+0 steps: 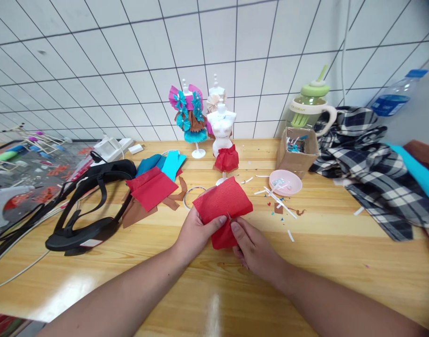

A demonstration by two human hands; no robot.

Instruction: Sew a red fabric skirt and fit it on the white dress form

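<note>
While the left hand (195,234) pinches the red crepe paper (223,199) above the wooden table (147,290), its thumb lies close to the slim metal tool (230,216), perhaps scissors, so a slip could nick it. The right hand (258,252) grips that tool between thumb and curled fingers; whether it also holds paper, I cannot tell. Uneven tension could tear or crease the sheet, and a forward jerk could topple the white mannequin (221,124) just behind.
</note>
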